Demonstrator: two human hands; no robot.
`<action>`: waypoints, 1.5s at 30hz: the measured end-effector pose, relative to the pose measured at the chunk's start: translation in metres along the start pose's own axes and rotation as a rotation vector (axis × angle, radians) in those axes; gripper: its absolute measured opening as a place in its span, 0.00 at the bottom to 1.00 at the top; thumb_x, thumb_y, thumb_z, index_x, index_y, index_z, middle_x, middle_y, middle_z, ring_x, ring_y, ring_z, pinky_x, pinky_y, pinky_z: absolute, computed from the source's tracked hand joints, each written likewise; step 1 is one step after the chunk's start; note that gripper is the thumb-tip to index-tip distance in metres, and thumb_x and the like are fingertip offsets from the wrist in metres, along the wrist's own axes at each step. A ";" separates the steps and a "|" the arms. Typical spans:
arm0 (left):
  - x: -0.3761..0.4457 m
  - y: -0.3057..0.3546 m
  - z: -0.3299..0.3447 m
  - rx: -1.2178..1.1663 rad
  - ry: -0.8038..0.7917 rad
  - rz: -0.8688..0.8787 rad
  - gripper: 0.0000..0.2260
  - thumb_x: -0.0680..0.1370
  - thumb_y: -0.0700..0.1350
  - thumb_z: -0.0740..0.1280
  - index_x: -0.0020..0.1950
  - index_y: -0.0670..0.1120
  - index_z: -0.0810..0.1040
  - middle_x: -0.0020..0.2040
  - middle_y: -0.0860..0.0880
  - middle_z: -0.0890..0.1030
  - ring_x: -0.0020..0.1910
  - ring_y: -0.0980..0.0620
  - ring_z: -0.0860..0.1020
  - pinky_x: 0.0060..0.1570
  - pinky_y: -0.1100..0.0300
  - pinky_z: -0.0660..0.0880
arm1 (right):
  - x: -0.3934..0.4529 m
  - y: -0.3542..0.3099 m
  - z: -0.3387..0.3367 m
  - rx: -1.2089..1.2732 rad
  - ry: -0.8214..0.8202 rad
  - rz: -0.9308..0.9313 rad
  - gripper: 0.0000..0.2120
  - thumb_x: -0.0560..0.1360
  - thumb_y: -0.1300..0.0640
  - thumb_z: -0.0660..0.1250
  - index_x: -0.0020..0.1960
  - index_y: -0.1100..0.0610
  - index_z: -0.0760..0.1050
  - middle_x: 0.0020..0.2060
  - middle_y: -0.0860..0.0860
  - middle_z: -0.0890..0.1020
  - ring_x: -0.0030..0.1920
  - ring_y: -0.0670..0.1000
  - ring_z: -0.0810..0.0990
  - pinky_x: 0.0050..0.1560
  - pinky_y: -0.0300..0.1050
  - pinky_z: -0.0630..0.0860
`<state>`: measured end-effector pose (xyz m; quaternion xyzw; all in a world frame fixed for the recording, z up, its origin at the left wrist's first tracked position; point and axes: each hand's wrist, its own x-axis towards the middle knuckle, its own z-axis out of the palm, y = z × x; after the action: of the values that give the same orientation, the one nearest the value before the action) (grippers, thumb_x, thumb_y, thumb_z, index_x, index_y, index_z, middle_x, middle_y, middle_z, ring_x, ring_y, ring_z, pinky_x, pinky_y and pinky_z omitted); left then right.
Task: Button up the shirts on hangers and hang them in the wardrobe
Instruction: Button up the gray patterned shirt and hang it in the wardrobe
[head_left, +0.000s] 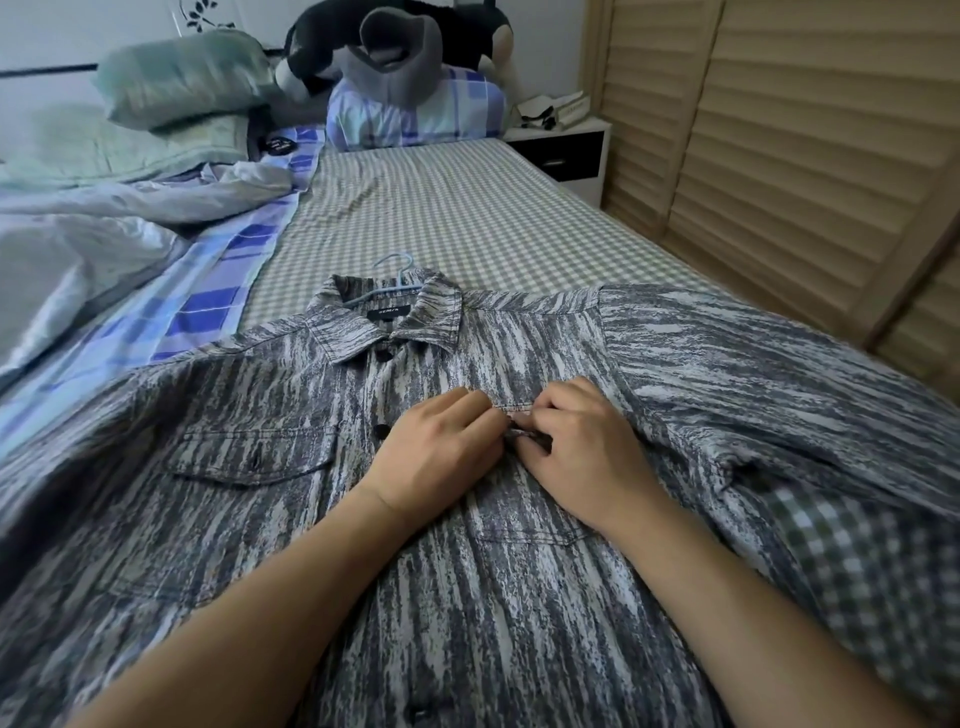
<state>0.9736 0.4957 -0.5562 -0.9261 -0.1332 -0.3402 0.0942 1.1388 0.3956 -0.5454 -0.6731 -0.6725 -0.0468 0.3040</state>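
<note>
A grey and white streaked shirt (519, 597) lies flat on the checked bed sheet (441, 218), front side up. A light blue hanger (397, 278) sits inside its collar, hook pointing away from me. Dark buttons near the collar and at chest height look fastened on the placket. My left hand (434, 457) and my right hand (582, 447) meet over the flap of the chest pocket on the right. Both pinch the pocket flap fabric at a small dark button between their fingertips.
A crumpled pale quilt (93, 244) and pillows (182, 78) fill the bed's left and head. A plush toy (395, 47) sits at the headboard. A white nightstand (566, 150) stands at the back right, beside slatted wardrobe doors (805, 156) along the right.
</note>
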 end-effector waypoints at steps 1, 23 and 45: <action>0.000 0.000 0.000 -0.002 0.003 -0.009 0.08 0.81 0.39 0.67 0.41 0.43 0.73 0.39 0.48 0.74 0.36 0.48 0.71 0.32 0.51 0.73 | 0.001 0.001 -0.003 0.058 -0.035 0.029 0.09 0.76 0.51 0.71 0.47 0.57 0.83 0.41 0.42 0.75 0.46 0.47 0.72 0.49 0.47 0.76; -0.003 -0.005 -0.008 -0.147 -0.048 -0.038 0.05 0.80 0.40 0.69 0.53 0.45 0.84 0.48 0.49 0.82 0.44 0.49 0.79 0.41 0.51 0.79 | 0.009 0.006 -0.011 0.240 -0.189 0.159 0.06 0.77 0.52 0.69 0.53 0.51 0.79 0.45 0.41 0.78 0.48 0.43 0.77 0.53 0.46 0.78; -0.065 0.024 -0.159 -0.021 -0.618 -0.624 0.21 0.82 0.63 0.56 0.72 0.58 0.74 0.74 0.52 0.72 0.74 0.48 0.69 0.75 0.46 0.63 | -0.013 -0.037 -0.020 -0.208 -0.430 0.218 0.16 0.84 0.51 0.58 0.70 0.43 0.75 0.65 0.40 0.74 0.67 0.49 0.67 0.71 0.53 0.65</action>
<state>0.8373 0.4188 -0.4815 -0.9007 -0.4249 -0.0605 -0.0667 1.1105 0.3713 -0.5222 -0.7638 -0.6367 0.0613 0.0866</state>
